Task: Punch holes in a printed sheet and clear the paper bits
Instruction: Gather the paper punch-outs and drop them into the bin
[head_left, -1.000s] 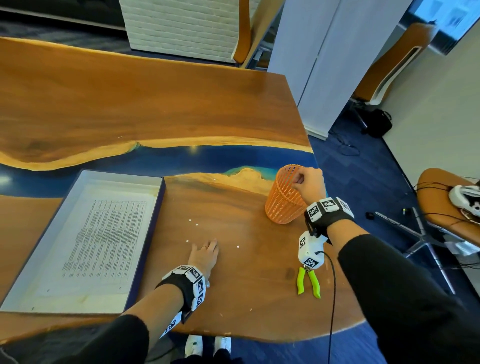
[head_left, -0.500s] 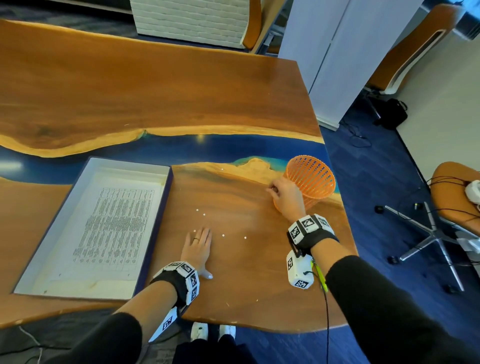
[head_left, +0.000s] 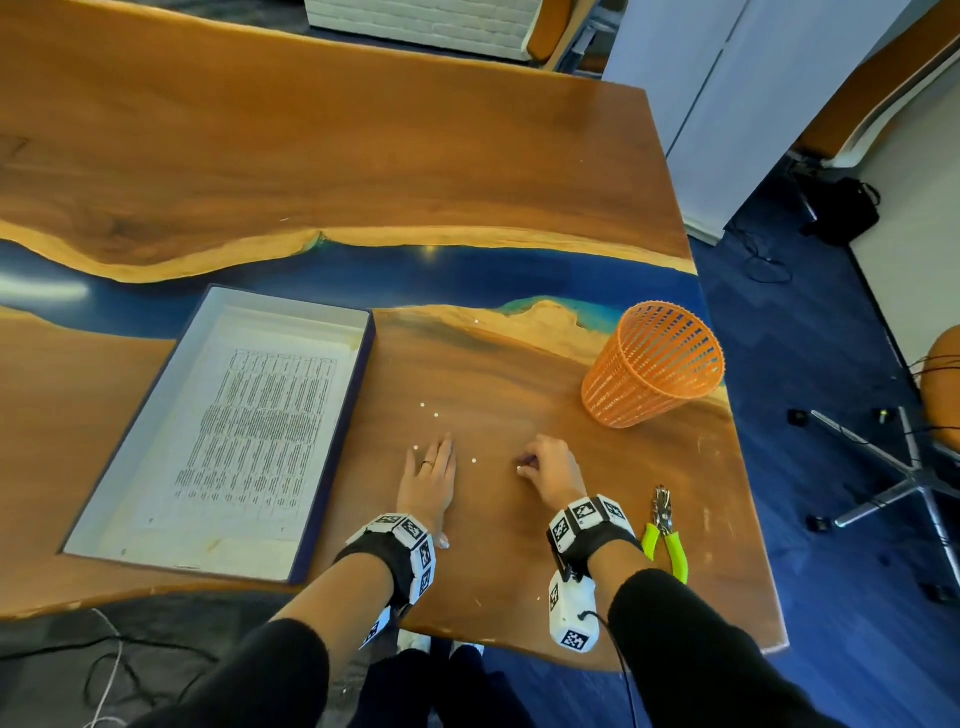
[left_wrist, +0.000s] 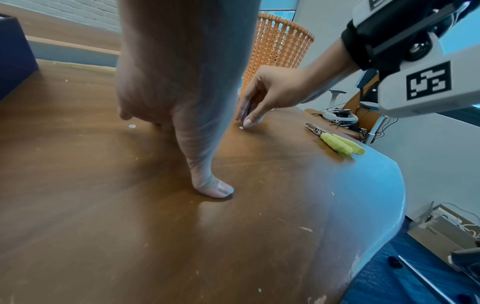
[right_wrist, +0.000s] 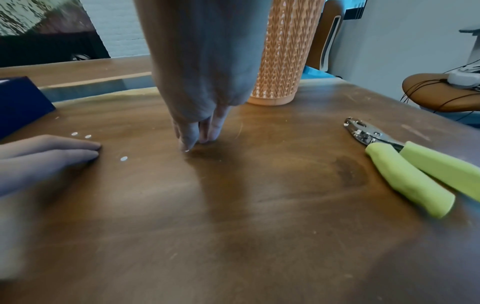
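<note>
The printed sheet lies in a shallow blue-sided tray at the left. Small white paper bits dot the wooden table in front of me. My left hand lies flat on the table, fingers straight, with a bit beside it. My right hand has its fingertips bunched and pressed down on the table. Its thumb tip touches a paper bit that lies flat on the wood. The green-handled hole punch lies to the right of my right wrist.
An orange mesh basket stands upright near the table's right edge, beyond my right hand. The table's right edge drops to blue floor with an office chair base. Another loose bit lies between my hands.
My right hand has let go of the orange basket and come back towards me to the bits beside my left hand. My left hand has stayed flat on the table.
</note>
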